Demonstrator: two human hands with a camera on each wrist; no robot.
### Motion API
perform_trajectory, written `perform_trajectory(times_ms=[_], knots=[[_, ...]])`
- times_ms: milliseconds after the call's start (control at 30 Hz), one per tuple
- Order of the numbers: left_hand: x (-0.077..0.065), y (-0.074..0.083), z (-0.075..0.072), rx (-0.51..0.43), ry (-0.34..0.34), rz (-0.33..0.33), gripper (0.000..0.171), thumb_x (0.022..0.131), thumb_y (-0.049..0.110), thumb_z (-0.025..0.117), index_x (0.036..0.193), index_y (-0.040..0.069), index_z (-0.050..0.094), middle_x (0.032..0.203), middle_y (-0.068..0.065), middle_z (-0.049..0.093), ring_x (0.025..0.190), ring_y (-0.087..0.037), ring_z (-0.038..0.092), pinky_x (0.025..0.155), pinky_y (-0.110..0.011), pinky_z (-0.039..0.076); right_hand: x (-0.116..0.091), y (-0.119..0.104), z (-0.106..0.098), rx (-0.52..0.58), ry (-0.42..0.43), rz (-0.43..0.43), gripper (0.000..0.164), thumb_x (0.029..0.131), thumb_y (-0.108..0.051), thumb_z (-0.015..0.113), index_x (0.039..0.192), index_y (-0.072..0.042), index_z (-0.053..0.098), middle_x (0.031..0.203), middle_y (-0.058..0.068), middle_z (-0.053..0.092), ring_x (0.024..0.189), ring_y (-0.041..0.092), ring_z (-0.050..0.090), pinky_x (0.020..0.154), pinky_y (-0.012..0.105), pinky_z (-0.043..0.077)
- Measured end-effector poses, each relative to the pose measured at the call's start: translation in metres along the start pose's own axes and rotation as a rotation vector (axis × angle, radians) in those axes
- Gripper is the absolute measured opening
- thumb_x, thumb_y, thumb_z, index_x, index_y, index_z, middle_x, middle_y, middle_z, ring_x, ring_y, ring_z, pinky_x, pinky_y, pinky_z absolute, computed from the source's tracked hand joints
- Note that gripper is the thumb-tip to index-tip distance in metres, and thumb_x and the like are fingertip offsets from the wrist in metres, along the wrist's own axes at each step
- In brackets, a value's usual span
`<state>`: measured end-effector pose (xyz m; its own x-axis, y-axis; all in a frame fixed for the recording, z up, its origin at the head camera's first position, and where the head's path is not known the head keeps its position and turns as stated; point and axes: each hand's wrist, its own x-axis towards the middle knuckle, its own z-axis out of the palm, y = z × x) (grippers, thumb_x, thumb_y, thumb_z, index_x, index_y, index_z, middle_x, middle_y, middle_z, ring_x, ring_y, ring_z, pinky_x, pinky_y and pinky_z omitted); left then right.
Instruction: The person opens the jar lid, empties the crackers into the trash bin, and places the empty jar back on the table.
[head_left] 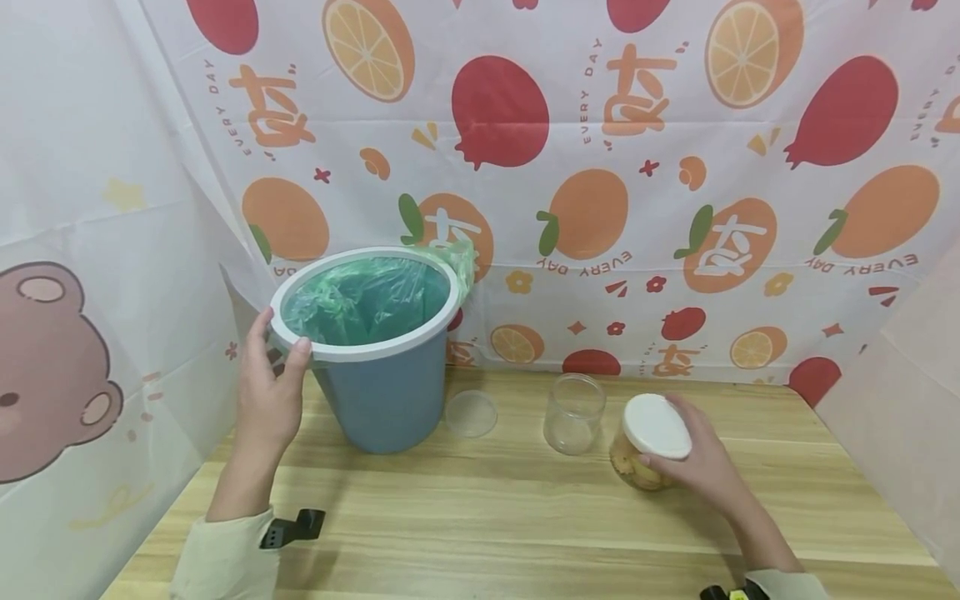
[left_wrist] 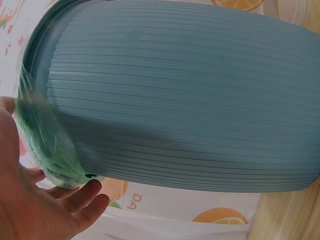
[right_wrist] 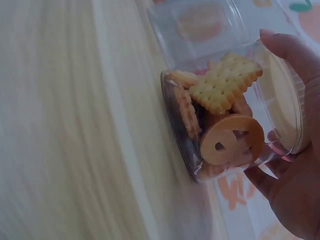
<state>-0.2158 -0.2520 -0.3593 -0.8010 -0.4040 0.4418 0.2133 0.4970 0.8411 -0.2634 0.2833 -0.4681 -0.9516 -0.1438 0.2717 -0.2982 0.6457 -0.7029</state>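
My left hand (head_left: 272,400) is at the left side of a blue trash bin (head_left: 386,396), its thumb and index finger spread apart against the white rim. In the left wrist view the other fingers (left_wrist: 82,202) hang loose beside a bunched green plastic bag (left_wrist: 50,142) that overhangs the rim. With my right hand (head_left: 701,454) I grip a clear jar of biscuits (head_left: 637,467) around its white lid (head_left: 656,425). Square and round biscuits (right_wrist: 227,85) show through its wall. Whether the jar's base touches the table cannot be told.
A clear jar (head_left: 573,417) without a lid stands left of the biscuit jar. Flat on the wooden table (head_left: 480,525), between it and the bin, lies a round clear lid (head_left: 471,414). A fruit-printed cloth (head_left: 525,208) hangs behind; a bear-printed one (head_left: 52,367) hangs at the left.
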Motion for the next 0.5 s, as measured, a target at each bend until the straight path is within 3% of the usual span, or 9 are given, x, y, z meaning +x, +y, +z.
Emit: perform_trajectory(times_ms=[233,500], knots=[[0.000,0.001,0.001,-0.001,0.007,0.008,0.068,0.103,0.039,0.048,0.163,0.024,0.019,0.167,-0.004,0.026,0.142,-0.043,0.039,0.113,-0.065,0.035,-0.002,-0.019,0.024,0.049,-0.052,-0.091,0.104,0.070,-0.030,0.092,0.154,-0.009,0.035,0.150,0.021,0.042,0.130,0.041,0.050,0.102,0.064,0.044],[0.001,0.000,0.001,-0.012,0.002,0.008,0.068,0.103,0.039,0.048,0.162,0.025,0.019,0.168,-0.003,0.025,0.143,-0.043,0.039,0.114,-0.065,0.034,-0.007,-0.036,0.042,0.095,-0.095,-0.137,0.105,0.066,-0.032,0.095,0.152,-0.011,0.038,0.148,0.015,0.047,0.125,0.035,0.055,0.099,0.059,0.048]])
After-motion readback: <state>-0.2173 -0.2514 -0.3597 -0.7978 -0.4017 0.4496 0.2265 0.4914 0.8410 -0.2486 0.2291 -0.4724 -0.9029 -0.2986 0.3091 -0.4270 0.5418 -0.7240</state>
